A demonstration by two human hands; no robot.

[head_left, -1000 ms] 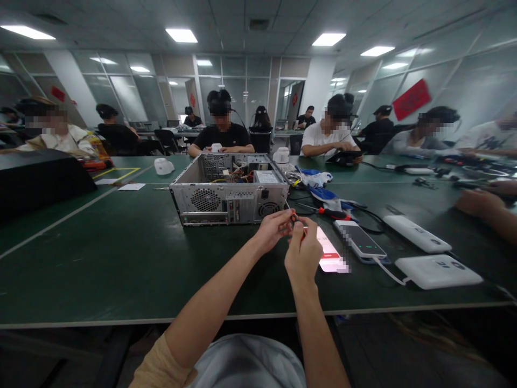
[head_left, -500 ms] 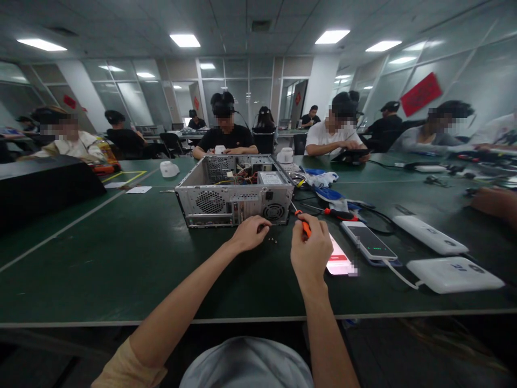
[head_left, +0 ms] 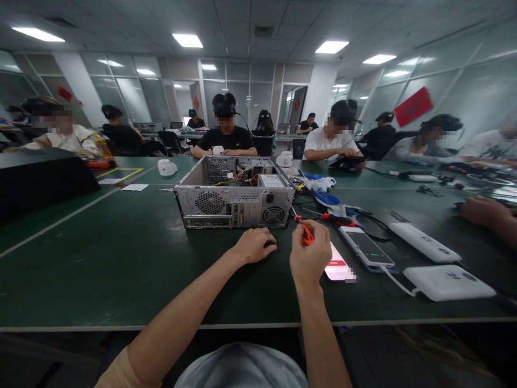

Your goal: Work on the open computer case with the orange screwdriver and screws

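An open metal computer case lies on the green table, its perforated back panel with fan grille facing me. My right hand is closed round the orange handle of a screwdriver, whose shaft points up and away beside the case's right corner. In front of the case, my left hand rests low over the tabletop with curled fingers. The small screws seen there earlier are hidden, and whether the fingers hold any cannot be made out.
Right of my right hand lie a lit phone, a white phone on a cable, and white power banks. Behind them are a red-black screwdriver and blue-white gloves. Several people sit around; a person's hand is at right.
My left hand has moved slightly toward me and right, down over the spot where the small screws lay. My right hand keeps the screwdriver, its handle turned slightly.
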